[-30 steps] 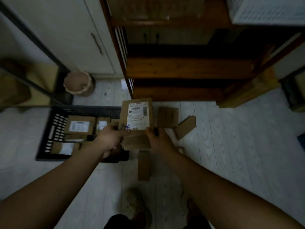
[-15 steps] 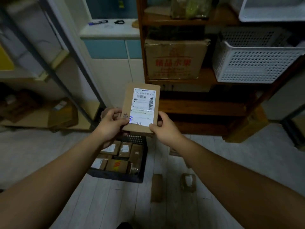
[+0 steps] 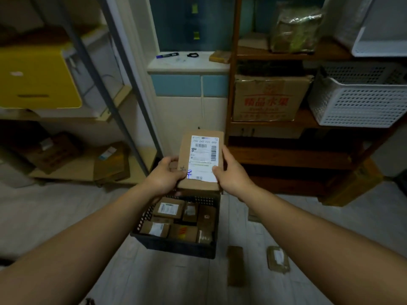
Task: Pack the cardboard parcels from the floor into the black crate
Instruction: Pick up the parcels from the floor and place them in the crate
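Note:
A flat cardboard parcel (image 3: 201,148) with a white shipping label is held up in the air, label facing me. My left hand (image 3: 166,176) grips its lower left edge and my right hand (image 3: 231,170) grips its right edge, thumb on the label. Directly below stands the black crate (image 3: 176,245) on the floor, with several cardboard parcels lying flat inside. Two more parcels lie on the floor to the crate's right: a narrow brown parcel (image 3: 235,265) and a small labelled parcel (image 3: 278,259).
A dark wooden shelf unit (image 3: 297,155) stands right behind the crate, holding a large printed carton (image 3: 268,97) and white perforated baskets (image 3: 361,100). A metal rack (image 3: 123,119) with a yellow bin and boxes stands at left. Pale plank floor surrounds the crate.
Both hands lifted the labelled parcel from near the floor up to chest height, and my view rose from the floor to the shelves. The crate now shows below the parcel.

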`<move>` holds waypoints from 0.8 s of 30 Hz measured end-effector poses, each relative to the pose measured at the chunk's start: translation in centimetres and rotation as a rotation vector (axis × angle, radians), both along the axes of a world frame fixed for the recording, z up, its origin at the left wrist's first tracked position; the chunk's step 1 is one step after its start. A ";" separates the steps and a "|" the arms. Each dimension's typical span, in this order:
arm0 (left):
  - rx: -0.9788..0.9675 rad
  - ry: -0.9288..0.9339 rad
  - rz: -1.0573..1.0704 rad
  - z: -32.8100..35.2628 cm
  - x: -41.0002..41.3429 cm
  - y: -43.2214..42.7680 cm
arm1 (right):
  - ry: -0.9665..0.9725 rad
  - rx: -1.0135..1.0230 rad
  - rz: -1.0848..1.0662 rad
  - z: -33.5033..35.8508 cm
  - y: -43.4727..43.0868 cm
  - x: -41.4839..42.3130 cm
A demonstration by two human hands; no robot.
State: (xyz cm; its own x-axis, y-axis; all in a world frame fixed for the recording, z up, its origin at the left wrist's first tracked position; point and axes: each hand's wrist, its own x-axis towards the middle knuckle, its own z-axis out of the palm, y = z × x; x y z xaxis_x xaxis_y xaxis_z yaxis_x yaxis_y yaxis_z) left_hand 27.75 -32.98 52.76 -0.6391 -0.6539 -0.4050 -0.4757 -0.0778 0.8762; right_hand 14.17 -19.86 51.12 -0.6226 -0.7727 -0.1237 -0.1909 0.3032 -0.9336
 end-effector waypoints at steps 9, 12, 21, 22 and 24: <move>0.001 -0.082 -0.293 -1.7 1.4 -7.2 | 0.232 0.334 0.184 -4.5 -4.4 3.2; -0.051 -0.095 -0.383 -3.5 -0.6 -8.3 | 0.267 0.362 0.161 -6.1 -5.2 1.3; -0.131 -0.116 -0.476 -12.1 -6.7 -13.6 | 0.198 0.431 0.273 -14.4 -11.3 -4.3; -0.111 -0.136 -0.475 -13.7 -7.3 -14.3 | 0.148 0.430 0.274 -16.0 -11.9 -4.8; -0.041 -0.156 -0.459 -17.4 -8.4 -15.3 | 0.064 0.423 0.270 -19.7 -12.7 -5.7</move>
